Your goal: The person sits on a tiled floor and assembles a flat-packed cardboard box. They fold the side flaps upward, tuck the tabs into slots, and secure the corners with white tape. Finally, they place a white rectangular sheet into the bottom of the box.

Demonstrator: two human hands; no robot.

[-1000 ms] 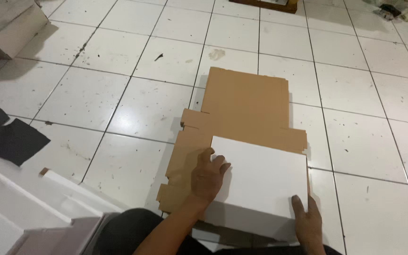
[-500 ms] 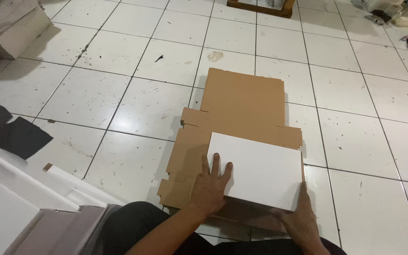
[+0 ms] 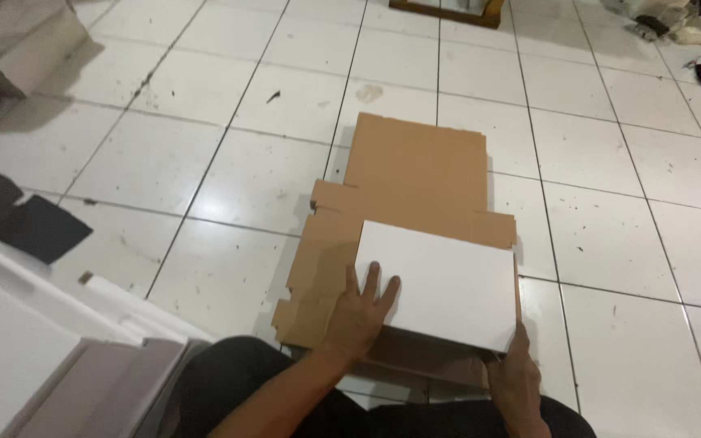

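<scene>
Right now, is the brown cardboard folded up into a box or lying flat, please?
Mostly flat: the brown cardboard lies spread on the tiled floor, one white panel folded over.

Both hands (image 3: 363,312) press a white flap (image 3: 444,284) onto flat cardboard (image 3: 415,174).

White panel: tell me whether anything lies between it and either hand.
Nothing visible does. The left hand lies flat on the near left corner of the white panel, and the right hand grips its near right corner, over the flattened cardboard.
</scene>
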